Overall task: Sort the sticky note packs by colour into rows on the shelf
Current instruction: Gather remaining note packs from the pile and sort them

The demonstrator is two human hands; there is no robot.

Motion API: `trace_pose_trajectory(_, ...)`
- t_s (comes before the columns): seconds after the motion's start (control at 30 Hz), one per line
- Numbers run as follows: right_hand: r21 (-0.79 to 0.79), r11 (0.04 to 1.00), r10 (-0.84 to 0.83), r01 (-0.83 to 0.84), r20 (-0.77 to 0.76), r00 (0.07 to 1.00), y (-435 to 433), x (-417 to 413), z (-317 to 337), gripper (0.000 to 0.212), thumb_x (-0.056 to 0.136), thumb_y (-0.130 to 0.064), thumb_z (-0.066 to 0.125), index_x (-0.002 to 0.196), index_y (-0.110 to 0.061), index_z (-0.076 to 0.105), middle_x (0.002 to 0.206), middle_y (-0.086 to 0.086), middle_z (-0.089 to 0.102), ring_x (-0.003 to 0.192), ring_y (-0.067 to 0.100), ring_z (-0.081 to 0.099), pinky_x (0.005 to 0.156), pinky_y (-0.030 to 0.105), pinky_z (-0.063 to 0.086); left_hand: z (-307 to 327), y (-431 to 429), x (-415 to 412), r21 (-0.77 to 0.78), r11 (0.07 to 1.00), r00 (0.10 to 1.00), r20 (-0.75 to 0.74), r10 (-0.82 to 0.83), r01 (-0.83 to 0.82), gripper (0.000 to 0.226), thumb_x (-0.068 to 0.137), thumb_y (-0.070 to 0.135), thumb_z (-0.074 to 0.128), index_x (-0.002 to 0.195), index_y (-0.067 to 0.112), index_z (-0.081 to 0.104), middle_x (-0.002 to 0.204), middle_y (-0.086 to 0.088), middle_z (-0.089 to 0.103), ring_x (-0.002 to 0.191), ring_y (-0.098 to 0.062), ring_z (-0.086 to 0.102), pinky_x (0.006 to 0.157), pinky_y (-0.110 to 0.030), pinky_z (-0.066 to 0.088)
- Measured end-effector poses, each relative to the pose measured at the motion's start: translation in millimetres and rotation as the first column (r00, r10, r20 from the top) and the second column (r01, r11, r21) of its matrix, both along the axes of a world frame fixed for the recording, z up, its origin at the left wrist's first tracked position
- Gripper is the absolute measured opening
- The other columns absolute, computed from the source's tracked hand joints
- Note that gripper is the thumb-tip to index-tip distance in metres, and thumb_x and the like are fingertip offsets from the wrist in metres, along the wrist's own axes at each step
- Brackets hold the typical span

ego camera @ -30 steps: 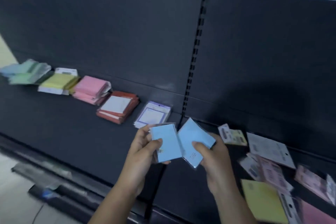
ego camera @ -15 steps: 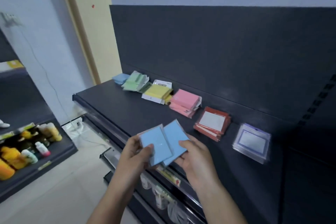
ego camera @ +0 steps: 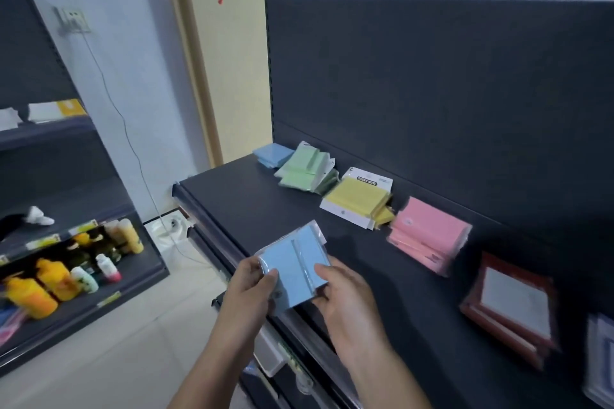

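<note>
Two light-blue plastic-wrapped sticky note packs (ego camera: 294, 267) are gripped together above the dark shelf's (ego camera: 252, 199) front edge, clasped by the left hand (ego camera: 249, 289) at 9 o'clock and the right hand (ego camera: 345, 299) at 3 o'clock.

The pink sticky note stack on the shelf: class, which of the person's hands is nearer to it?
Right. The right hand holds the blue packs just below and left of the pink stack; the left hand grips the packs' far side, farther away.
</note>
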State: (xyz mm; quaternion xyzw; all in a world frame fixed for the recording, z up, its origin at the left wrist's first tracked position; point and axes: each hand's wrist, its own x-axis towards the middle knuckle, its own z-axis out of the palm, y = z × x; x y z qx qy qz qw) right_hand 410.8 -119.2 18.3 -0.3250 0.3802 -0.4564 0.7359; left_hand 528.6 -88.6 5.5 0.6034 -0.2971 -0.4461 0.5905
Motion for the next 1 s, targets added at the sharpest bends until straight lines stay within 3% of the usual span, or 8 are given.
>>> trace_pose_trajectory(0.17, -0.164, 0.986, -0.019, -0.032, -0.302, 0.953, -65, 38, 1, 0.032, 0.086, -0.002, 0.053, 0.109, -0.024, 0.054, 0.095, -0.006, 0.069, 0.080, 0.003, 0.064, 0.071, 0.022, 0.051, 16, -63, 41, -0.009, 0.999, 0.999, 0.019, 0.031, -0.031, 0.012, 0.094, 0.008, 0.051, 0.104, 0.013, 0.054, 0.096, -0.004, 0.066, 0.080, -0.017, 0.061, 0.063, -0.028, 0.047)
trace_pose_trajectory(0.27, -0.268, 0.959, -0.057, -0.094, -0.504, 0.862, -97, 64, -9, 0.050, 0.082, -0.016, 0.062, 0.121, -0.037, 0.038, 0.101, -0.013, 0.065, 0.092, 0.005, 0.061, 0.087, 0.034, 0.051, 18, -92, 69, -0.022, 0.996, 0.996, 0.024, 0.084, -0.084, 0.009, 0.092, 0.010, 0.053, 0.101, 0.014, 0.055, 0.095, -0.005, 0.066, 0.078, -0.016, 0.062, 0.068, -0.030, 0.050)
trace_pose_trajectory(0.33, -0.309, 0.939, -0.073, -0.150, -0.607, 0.791, -112, 80, -12, 0.052, 0.080, -0.023, 0.067, 0.122, -0.035, 0.038, 0.102, -0.015, 0.062, 0.091, 0.003, 0.060, 0.086, 0.032, 0.050, 15, -108, 85, -0.019, 0.994, 0.994, 0.025, 0.110, -0.109, 0.008, 0.092, 0.011, 0.055, 0.099, 0.015, 0.055, 0.094, -0.005, 0.066, 0.078, -0.015, 0.062, 0.067, -0.029, 0.050)
trace_pose_trajectory(0.43, -0.355, 0.910, -0.091, -0.216, -0.677, 0.730, -133, 105, -15, 0.050, 0.079, -0.022, 0.070, 0.119, -0.031, 0.042, 0.107, -0.014, 0.059, 0.096, 0.002, 0.057, 0.080, 0.019, 0.048, 10, -133, 110, -0.002, 0.996, 0.995, 0.018, 0.095, -0.095, 0.008, 0.091, 0.011, 0.056, 0.099, 0.014, 0.055, 0.093, -0.003, 0.065, 0.078, -0.013, 0.062, 0.065, -0.027, 0.049)
trace_pose_trajectory(0.57, -0.412, 0.878, -0.192, -0.243, -0.769, 0.610, -171, 145, -20, 0.056, 0.082, -0.027, 0.066, 0.130, -0.025, 0.039, 0.120, -0.007, 0.055, 0.112, 0.012, 0.052, 0.091, 0.026, 0.045, 2, -176, 152, 0.015, 1.000, 0.999, 0.043, -0.013, 0.012, 0.020, 0.091, 0.006, 0.053, 0.107, 0.015, 0.058, 0.101, -0.002, 0.067, 0.091, -0.017, 0.064, 0.075, -0.029, 0.051)
trace_pose_trajectory(0.7, -0.462, 0.867, -0.313, -0.188, -0.798, 0.515, -207, 184, -15, 0.060, 0.084, -0.029, 0.064, 0.136, -0.020, 0.035, 0.131, -0.005, 0.048, 0.122, 0.012, 0.043, 0.099, 0.022, 0.036, 5, -227, 194, 0.019, 0.986, 0.984, 0.074, -0.164, 0.163, 0.036, 0.087, -0.003, 0.049, 0.115, 0.016, 0.058, 0.105, -0.001, 0.068, 0.096, -0.015, 0.065, 0.077, -0.026, 0.050)
trace_pose_trajectory(0.83, -0.496, 0.857, -0.404, -0.140, -0.815, 0.415, -252, 218, -4, 0.055, 0.088, -0.029, 0.060, 0.136, -0.013, 0.040, 0.135, -0.001, 0.047, 0.122, 0.012, 0.044, 0.092, 0.014, 0.031, 8, -284, 224, -0.044, 0.977, 0.974, 0.102, -0.203, 0.208, 0.045, 0.083, -0.007, 0.049, 0.121, 0.016, 0.054, 0.115, -0.006, 0.063, 0.104, -0.022, 0.062, 0.092, -0.042, 0.050)
trace_pose_trajectory(1.0, -0.524, 0.849, -0.478, -0.069, -0.818, 0.320, -296, 234, -7, 0.040, 0.088, -0.024, 0.059, 0.124, -0.010, 0.049, 0.122, 0.002, 0.052, 0.111, 0.017, 0.050, 0.090, 0.026, 0.041, 9, -343, 230, -0.112, 0.916, 0.916, 0.168, -0.365, 0.386, 0.040, 0.086, -0.003, 0.051, 0.117, 0.022, 0.050, 0.112, 0.000, 0.060, 0.100, -0.017, 0.060, 0.078, -0.028, 0.053)
